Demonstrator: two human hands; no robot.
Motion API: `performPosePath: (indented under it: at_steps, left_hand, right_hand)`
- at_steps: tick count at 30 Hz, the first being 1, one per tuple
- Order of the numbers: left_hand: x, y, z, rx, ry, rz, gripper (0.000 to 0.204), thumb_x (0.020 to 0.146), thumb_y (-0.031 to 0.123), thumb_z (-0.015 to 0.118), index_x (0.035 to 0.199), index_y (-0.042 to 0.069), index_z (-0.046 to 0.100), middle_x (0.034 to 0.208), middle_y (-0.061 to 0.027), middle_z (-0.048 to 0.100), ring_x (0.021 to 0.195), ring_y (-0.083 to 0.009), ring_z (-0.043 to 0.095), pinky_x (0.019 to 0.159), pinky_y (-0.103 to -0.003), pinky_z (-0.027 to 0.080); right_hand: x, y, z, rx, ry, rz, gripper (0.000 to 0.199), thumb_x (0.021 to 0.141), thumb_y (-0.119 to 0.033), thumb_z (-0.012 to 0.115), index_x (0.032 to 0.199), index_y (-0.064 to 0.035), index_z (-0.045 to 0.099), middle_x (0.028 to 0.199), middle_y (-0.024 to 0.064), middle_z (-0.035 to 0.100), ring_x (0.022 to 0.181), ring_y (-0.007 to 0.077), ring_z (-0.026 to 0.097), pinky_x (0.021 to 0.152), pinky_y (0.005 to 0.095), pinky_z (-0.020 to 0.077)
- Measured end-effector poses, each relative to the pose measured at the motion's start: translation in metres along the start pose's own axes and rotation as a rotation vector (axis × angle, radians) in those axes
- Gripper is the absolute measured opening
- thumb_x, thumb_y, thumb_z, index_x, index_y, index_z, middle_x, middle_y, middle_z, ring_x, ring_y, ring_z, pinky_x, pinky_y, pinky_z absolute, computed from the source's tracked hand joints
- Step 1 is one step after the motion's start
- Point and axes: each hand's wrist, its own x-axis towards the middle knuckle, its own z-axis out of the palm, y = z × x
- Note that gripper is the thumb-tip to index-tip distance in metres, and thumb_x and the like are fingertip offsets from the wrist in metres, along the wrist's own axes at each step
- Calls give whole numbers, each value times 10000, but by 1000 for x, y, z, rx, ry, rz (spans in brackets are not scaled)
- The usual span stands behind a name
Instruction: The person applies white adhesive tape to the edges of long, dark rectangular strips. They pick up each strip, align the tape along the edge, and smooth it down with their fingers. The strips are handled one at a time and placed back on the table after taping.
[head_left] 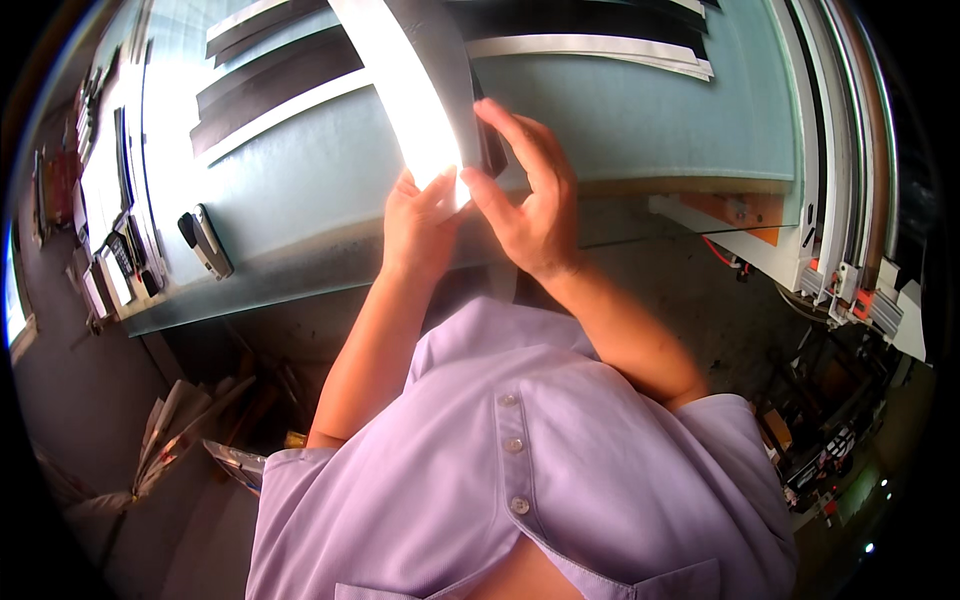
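Note:
A long, bright white strip (408,88) of flat sheet material runs from my hands toward the far edge of the table, with glare washing out much of its face. My left hand (420,228) is closed on its near end, thumb on top. Beside that end is my right hand (535,190), its thumb close to the strip's tip and its fingers spread apart. Whether the right thumb touches the strip I cannot tell. A dark piece (490,140) shows along the strip's right side, next to my right fingers.
Stacked black strips (285,78) and white strips (600,47) lie across the glass-topped table (640,120). A stapler-like tool (206,242) rests near the left front edge. Metal rails (850,150) border the right side. Rolled material (165,430) stands on the floor at left.

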Motion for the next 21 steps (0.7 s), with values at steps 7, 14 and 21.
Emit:
performPosePath:
  at_steps: [7, 14, 21]
  left_hand:
    - [14, -31, -1, 91, 168, 91, 256, 937, 21, 612, 1189, 7, 567, 1082, -90, 670, 937, -170, 669, 772, -322, 577]
    - [24, -53, -15, 217, 251, 177, 311, 897, 26, 679, 1187, 1, 571, 1088, -84, 668, 950, -165, 649, 802, -297, 533]
    - [25, -59, -19, 271, 279, 203, 340, 891, 24, 682, 1212, -13, 575, 1107, -94, 670, 970, -174, 645, 821, -310, 528]
  right_hand:
    - [-26, 7, 9, 36, 172, 358, 326, 924, -64, 679, 1233, 35, 645, 1130, 137, 715, 1040, 243, 673, 927, 334, 515]
    - [-19, 33, 2, 77, 214, 627, 237, 925, -170, 702, 1069, 18, 703, 950, 166, 742, 848, 244, 719, 774, 335, 548]
    - [-25, 52, 7, -136, 194, 650, 164, 899, -78, 696, 1018, 25, 742, 856, 80, 743, 785, 125, 669, 732, 267, 528]
